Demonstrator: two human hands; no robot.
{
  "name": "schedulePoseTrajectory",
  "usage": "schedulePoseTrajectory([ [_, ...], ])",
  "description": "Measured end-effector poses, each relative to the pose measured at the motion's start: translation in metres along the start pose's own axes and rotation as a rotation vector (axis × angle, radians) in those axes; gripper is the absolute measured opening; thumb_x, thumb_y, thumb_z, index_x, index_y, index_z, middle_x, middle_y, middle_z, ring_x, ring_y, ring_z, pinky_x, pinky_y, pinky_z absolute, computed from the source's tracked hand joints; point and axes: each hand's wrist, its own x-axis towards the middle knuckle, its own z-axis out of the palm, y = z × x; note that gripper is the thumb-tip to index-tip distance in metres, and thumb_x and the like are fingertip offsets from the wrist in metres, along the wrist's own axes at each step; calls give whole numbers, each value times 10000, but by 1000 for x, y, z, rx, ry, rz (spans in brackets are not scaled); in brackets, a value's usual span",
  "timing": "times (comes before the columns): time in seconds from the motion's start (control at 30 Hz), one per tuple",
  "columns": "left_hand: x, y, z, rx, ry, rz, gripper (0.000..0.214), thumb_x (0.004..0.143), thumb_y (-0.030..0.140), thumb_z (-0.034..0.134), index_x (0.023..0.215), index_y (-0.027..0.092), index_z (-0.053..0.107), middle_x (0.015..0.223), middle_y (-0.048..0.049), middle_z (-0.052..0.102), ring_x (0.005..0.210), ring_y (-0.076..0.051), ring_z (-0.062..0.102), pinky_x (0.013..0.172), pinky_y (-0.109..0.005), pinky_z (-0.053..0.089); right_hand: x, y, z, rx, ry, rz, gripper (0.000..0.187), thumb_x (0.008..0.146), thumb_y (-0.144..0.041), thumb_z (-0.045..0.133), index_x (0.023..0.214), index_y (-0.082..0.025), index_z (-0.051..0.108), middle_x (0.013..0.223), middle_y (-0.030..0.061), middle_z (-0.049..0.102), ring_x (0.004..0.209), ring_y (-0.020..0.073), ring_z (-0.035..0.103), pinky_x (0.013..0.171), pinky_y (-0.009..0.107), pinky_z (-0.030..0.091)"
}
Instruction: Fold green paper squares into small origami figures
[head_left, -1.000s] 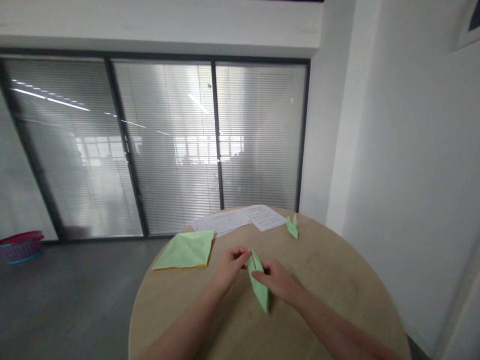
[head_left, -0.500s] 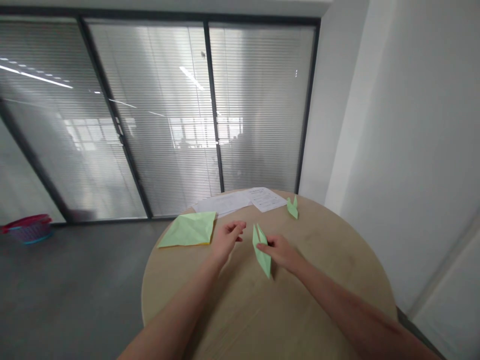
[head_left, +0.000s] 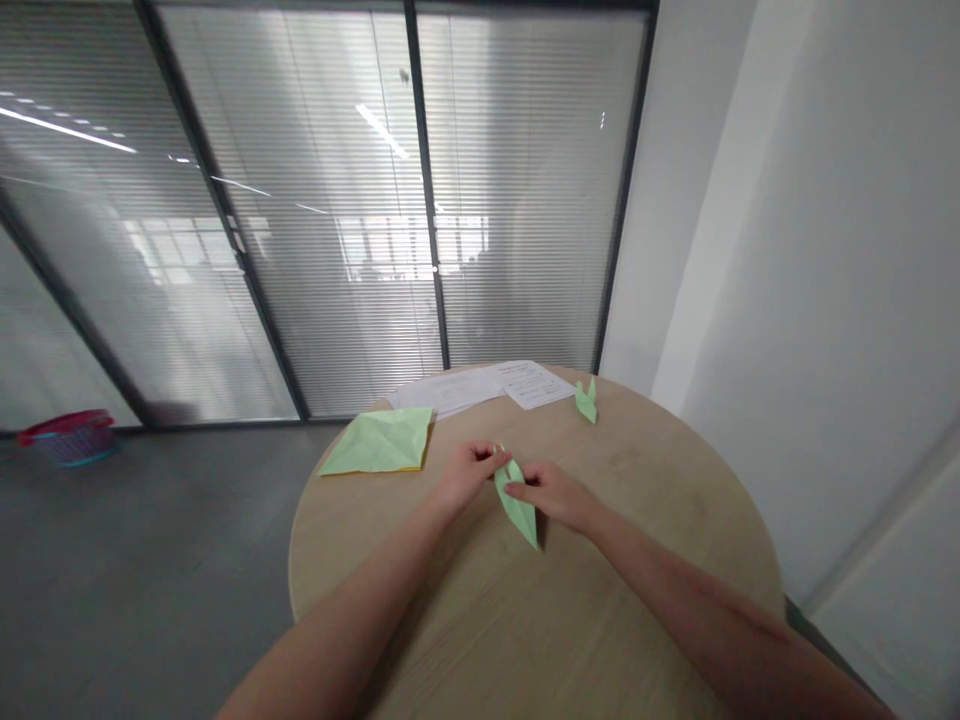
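A light green folded paper (head_left: 516,505), long and pointed toward me, is held between both hands above the middle of the table. My right hand (head_left: 551,494) pinches its right side, thumb lying on top. At the far end, the fingers of my left hand (head_left: 474,472) are closed on one of its narrow tips, partly hiding it. Behind and to the right stands a small green folded paper figure (head_left: 586,401) with upright points. To the left lies a stack of green paper sheets (head_left: 381,441), creased on top, with a yellow edge showing beneath.
Printed white papers (head_left: 529,384) lie along the far edge of the round wooden table (head_left: 660,530). A red and blue basket (head_left: 69,438) sits on the floor at far left. Glass panels with blinds rise behind; a white wall stands at right.
My left hand has moved right and closed on the far tip of the folded paper. The right hand keeps its pinch. The view has tipped slightly downward.
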Motion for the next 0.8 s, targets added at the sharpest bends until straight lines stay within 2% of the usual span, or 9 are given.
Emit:
schedulePoseTrajectory([
  [0.27,-2,8,-3,-95,215,2,297,662,435,750,717,151,681,671,-12,618,620,-131,558,602,-260,487,3,1,1,-64,35,-1,341,802,-440,633,726,-109,667,622,2,551,570,108,437,555,231,311],
  [0.4,-1,11,-7,-77,270,29,362,695,487,708,847,158,691,807,-38,647,638,-125,550,564,-247,489,4,3,-4,-96,127,5,376,823,-474,597,748,-114,675,653,16,583,590,120,469,574,239,327],
  [0.5,-2,12,-7,-32,181,4,376,722,470,686,940,163,696,869,-50,654,676,-131,566,563,-243,488,4,4,-9,-39,168,2,386,813,-492,606,779,-115,681,686,28,606,613,127,488,588,244,346],
  [0.63,-4,15,-8,-9,6,-23,360,751,419,680,1011,172,702,909,-59,662,720,-140,580,594,-249,496,1,1,-13,102,147,26,407,791,-509,633,832,-108,689,717,41,621,636,136,504,606,250,372],
  [0.8,-4,16,-11,-38,-70,-10,376,743,405,702,1038,171,702,901,-61,668,731,-145,582,614,-259,497,-2,0,-12,170,84,34,426,771,-512,660,874,-100,693,723,42,620,648,136,502,608,249,377],
])
